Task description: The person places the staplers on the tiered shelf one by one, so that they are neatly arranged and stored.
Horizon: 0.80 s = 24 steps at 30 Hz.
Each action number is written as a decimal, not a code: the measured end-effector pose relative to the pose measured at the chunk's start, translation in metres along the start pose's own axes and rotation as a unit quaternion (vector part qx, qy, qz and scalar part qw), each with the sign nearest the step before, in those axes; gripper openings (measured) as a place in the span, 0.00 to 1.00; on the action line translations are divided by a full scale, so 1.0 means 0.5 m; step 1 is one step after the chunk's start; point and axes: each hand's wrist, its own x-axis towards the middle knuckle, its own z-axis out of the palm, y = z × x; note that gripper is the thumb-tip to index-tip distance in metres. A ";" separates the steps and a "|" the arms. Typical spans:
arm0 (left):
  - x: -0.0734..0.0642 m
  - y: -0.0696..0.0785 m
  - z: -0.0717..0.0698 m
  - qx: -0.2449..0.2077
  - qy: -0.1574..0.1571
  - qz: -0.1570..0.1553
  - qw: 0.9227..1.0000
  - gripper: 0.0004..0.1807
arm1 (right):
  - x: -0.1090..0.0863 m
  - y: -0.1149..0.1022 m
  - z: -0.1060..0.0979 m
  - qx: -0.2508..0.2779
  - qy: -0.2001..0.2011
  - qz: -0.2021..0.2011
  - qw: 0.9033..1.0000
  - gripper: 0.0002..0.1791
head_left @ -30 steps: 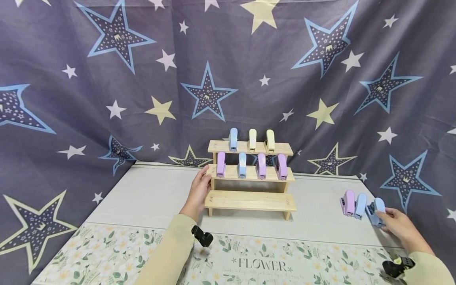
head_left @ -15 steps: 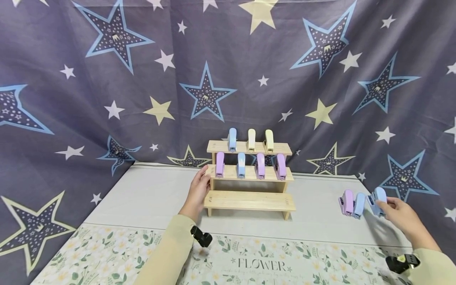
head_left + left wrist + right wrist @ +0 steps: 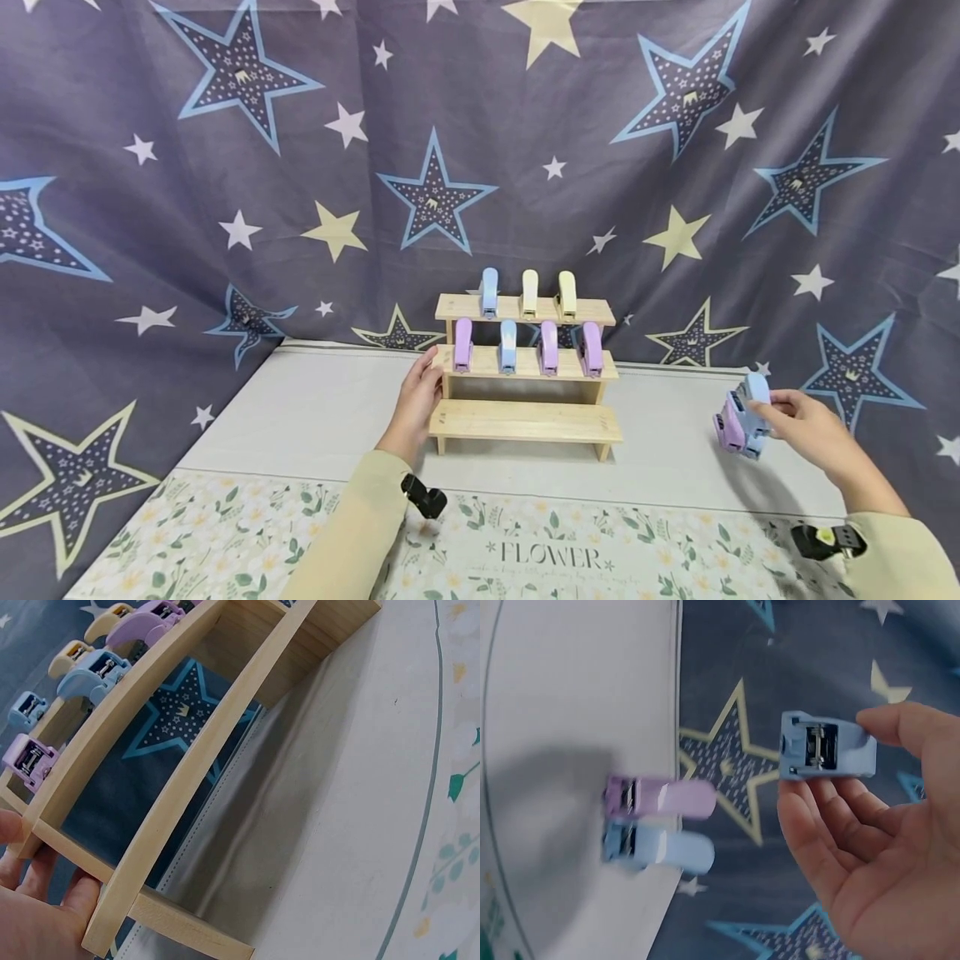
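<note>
A three-tier wooden display stand [image 3: 525,419] is on the table, and my left hand [image 3: 415,407] grips the left end of its middle tier. In the left wrist view, the fingers [image 3: 79,896] lie along the stand's side. My right hand [image 3: 810,429] pinches a light blue stapler [image 3: 829,746] between thumb and fingers, raised above the table. Below it stand a purple stapler [image 3: 671,798] and another light blue stapler [image 3: 667,849], side by side; in the head view the held one partly covers them.
On the top tier stand a blue stapler [image 3: 490,292] and two yellow staplers [image 3: 530,293]. The middle tier bears a blue stapler [image 3: 508,346] and three purple staplers [image 3: 549,347]. A star-patterned curtain [image 3: 300,183] hangs behind; a floral mat [image 3: 645,542] covers the table's front.
My right hand has lifted the light blue stapler off the table and carried it left, over the purple and blue staplers. The left hand has stayed on the stand.
</note>
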 end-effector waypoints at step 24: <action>0.007 -0.007 -0.001 0.006 -0.003 0.000 1.000 0.29 | 0.035 -0.201 0.139 0.124 -0.077 -0.105 0.984 0.20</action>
